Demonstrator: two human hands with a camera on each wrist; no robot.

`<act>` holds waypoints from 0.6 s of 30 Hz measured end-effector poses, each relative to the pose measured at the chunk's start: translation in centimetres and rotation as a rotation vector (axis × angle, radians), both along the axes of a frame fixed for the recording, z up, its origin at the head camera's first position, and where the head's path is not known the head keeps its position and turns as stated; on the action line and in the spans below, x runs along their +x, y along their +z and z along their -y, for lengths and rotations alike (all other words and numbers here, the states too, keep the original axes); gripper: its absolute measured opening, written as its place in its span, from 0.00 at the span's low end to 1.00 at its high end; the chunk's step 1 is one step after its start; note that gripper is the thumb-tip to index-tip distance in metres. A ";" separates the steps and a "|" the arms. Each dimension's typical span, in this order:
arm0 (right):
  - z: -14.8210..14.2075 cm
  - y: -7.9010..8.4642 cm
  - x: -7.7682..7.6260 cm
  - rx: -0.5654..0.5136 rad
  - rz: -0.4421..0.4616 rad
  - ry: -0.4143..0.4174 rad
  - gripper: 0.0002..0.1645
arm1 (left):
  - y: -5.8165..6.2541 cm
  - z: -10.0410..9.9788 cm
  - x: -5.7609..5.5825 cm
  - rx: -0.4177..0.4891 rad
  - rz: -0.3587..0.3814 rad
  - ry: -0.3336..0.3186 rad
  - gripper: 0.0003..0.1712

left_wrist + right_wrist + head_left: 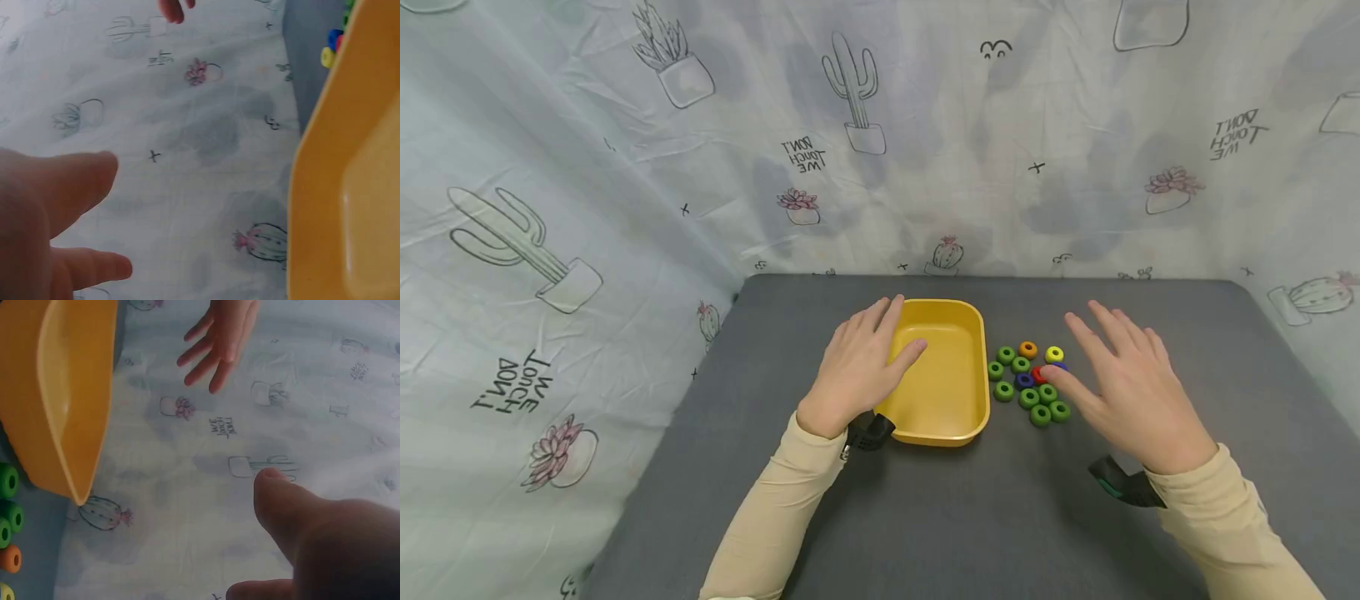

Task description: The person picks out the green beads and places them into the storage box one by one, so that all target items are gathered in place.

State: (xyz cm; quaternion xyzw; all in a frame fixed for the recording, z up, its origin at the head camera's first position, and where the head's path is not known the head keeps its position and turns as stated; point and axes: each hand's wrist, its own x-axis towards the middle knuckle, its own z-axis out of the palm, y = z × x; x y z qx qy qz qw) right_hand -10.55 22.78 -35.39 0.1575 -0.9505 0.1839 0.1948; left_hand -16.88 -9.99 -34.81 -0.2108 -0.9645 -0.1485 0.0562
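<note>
Just right of the yellow tray (940, 375), small ring beads (1024, 386), mostly green, lie loose, probably for easy reach. Left hand (859, 367) by the tray's left side, right hand (1127, 396) near the beads, fingers extended, gripping nothing. Grey table (970, 517) underneath.

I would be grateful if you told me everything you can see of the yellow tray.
The yellow tray is a rounded-cornered rectangle, open at the top, with raised walls, a thin rim and a flat floor; it looks like smooth plastic. It stands upright on the gray table, its longer sides running away from the person. The left hand hovers over its left side, apart from it. Small colored rings lie along its right side.
</note>
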 end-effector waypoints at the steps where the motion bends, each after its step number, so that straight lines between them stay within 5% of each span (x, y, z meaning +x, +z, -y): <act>1: -0.1 -0.1 0.0 0.000 -0.010 0.003 0.46 | -0.3 0.1 -0.1 0.005 -0.008 0.001 0.44; 10: -0.6 -1.1 0.2 0.027 -0.015 0.032 0.46 | -3.1 2.5 -0.2 0.019 -0.030 0.020 0.39; 18: -0.6 -2.2 0.7 0.006 -0.058 0.058 0.40 | -5.9 3.6 0.5 0.104 0.042 0.017 0.37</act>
